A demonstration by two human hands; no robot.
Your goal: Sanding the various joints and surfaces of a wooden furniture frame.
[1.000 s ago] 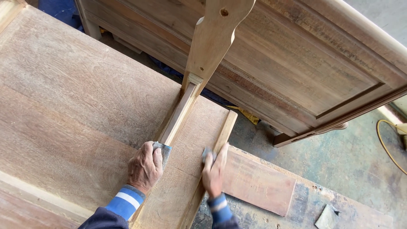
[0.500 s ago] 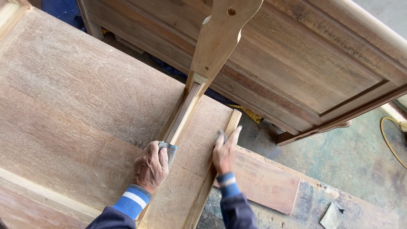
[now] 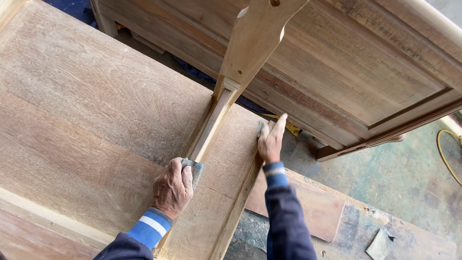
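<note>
A large bare wooden panel (image 3: 86, 106) lies flat under me, with a raised wooden rail (image 3: 209, 127) running up its middle into a shaped upright post (image 3: 252, 38). My left hand (image 3: 171, 188) rests on the near end of that rail, gripping a folded grey piece of sandpaper (image 3: 196, 169). My right hand (image 3: 271, 140) is stretched out to the far end of the panel's right edge strip (image 3: 240, 192), pressing a small grey piece of sandpaper (image 3: 261, 128) against it. Both sleeves are dark with blue and white cuffs.
Another wooden furniture panel (image 3: 346, 72) leans across the back right. A reddish board (image 3: 317, 207) lies on the dusty concrete floor (image 3: 399, 183) by the panel's right edge. A yellow cord (image 3: 445, 154) curls at far right, and a scrap of sandpaper (image 3: 379, 244) lies bottom right.
My right hand has slid forward along the panel's right edge strip, away from me, with its sandpaper. My left hand has stayed on the middle rail.
</note>
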